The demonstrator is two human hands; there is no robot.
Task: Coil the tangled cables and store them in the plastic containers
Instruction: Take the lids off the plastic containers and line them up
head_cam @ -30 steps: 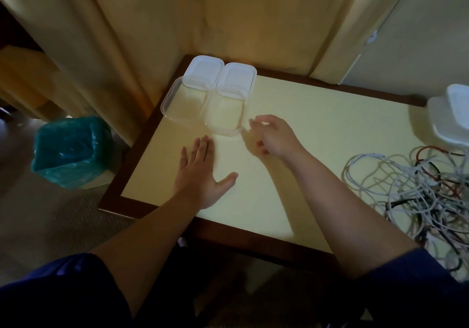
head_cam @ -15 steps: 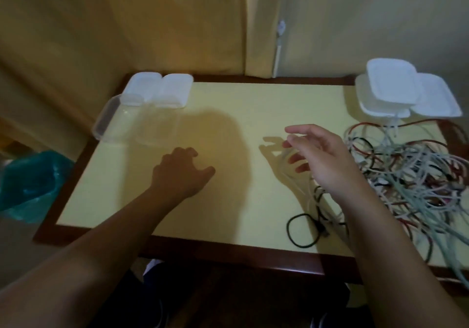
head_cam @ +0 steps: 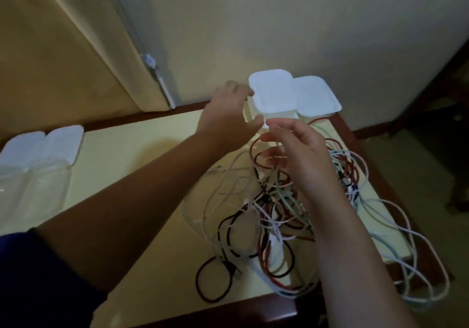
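Landmark: lidded white containers (head_cam: 274,94) stacked at the table's (head_cam: 142,165) far corner.
Left hand (head_cam: 225,117): at the stack's left edge, fingers spread wide; contact cannot be told.
Right hand (head_cam: 297,155): just in front of the stack, fingers loosely parted, holding nothing.
Tangled cables (head_cam: 276,208): in front of the stack, beneath the right hand.
Nearer the stack: left hand.

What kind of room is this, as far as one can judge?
Probably a home or hotel-like room: a small yellow-topped wooden table in a corner, heavy beige curtains beside a plain cream wall, and carpeted floor.
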